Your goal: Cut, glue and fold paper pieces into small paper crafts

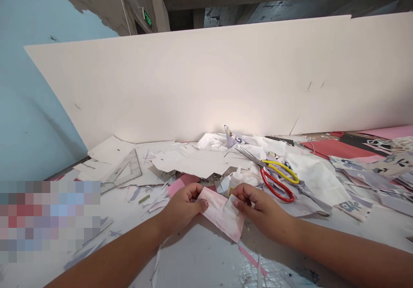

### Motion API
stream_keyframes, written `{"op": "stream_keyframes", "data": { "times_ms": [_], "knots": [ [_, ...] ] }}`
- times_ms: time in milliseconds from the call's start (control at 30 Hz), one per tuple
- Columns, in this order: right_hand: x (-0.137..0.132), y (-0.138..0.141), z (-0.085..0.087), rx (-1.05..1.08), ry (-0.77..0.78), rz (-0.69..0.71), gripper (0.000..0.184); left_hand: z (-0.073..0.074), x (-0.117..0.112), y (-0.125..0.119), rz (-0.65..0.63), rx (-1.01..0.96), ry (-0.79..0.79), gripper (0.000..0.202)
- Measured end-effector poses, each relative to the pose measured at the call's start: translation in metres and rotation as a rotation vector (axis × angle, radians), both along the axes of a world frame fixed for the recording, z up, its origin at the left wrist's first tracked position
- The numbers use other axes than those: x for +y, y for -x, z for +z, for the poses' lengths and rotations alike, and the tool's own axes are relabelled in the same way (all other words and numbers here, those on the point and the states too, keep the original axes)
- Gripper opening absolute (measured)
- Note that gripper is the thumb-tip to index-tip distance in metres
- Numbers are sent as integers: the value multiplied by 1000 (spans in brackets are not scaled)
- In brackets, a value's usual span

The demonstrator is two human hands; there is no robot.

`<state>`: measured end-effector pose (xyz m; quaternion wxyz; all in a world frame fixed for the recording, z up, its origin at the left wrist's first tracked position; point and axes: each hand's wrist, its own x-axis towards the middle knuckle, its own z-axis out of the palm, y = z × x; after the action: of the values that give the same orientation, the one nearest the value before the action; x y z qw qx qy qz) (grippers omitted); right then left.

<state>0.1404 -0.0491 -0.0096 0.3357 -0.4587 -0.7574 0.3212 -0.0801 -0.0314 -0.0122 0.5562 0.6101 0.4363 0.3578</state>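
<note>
My left hand [185,206] pinches the left end of a pale pink rectangular piece [214,208], paper or cloth, held just above the table. Against its right part, my right hand [266,215] pinches a small whitish piece [230,203] between thumb and fingers; whether the two are stuck together I cannot tell. Just behind the hands stands a small white bottle [237,177], partly hidden. Scissors [263,163] with one yellow and one red handle lie partly open on white cloth [309,176], beyond my right hand. A brighter pink sheet [183,183] lies behind my left hand.
A tall white board [200,86] closes off the back. Cardboard offcuts [193,161] and a clear set square [127,170] lie at the back left. Patterned cloth pieces [380,167] and red sheets [338,149] fill the right. Paper strips litter the table [193,258]. The left side is blurred out.
</note>
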Motion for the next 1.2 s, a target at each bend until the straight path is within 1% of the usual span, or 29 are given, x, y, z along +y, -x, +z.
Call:
{"op": "stream_keyframes", "data": {
  "times_ms": [167, 233, 333, 433, 500, 600, 667, 733, 767, 900, 1033, 1133, 1200],
  "knots": [
    [-2, 0, 2, 71, 45, -58, 10, 7, -4, -3, 27, -15, -21, 22],
    [-4, 1, 3, 127, 87, -74, 10, 9, -6, -5, 34, -15, -44, 23],
    [-6, 3, 2, 209, 202, -41, 15, 10, -9, -8, 60, -43, -54, 24],
    [-7, 6, -2, 240, 309, 13, 19, 9, -12, -11, 94, -144, -2, 29],
    [-8, 7, -4, 274, 345, 41, 21, 10, -17, -14, 57, -248, 47, 34],
    [-9, 10, -7, 411, 360, 68, 25, 13, -26, -22, -64, -372, 124, 37],
    [-10, 12, -8, 505, 369, 64, 30, 14, -33, -28, -145, -428, 215, 42],
    [-13, 14, -8, 546, 387, 40, 34, 13, -38, -33, -153, -485, 301, 42],
    [-14, 15, -8, 553, 397, 28, 35, 12, -40, -35, -150, -500, 309, 42],
    [-15, 17, -7, 563, 442, 1, 36, 6, -42, -38, -170, -507, 238, 39],
    [-15, 18, -8, 575, 494, -16, 37, 6, -42, -38, -198, -494, 222, 44],
    [-15, 18, -10, 537, 493, -40, 37, 8, -41, -38, -151, -458, 214, 45],
    [-16, 19, -10, 502, 465, -63, 36, 8, -41, -39, -120, -428, 205, 45]
  ]
}}
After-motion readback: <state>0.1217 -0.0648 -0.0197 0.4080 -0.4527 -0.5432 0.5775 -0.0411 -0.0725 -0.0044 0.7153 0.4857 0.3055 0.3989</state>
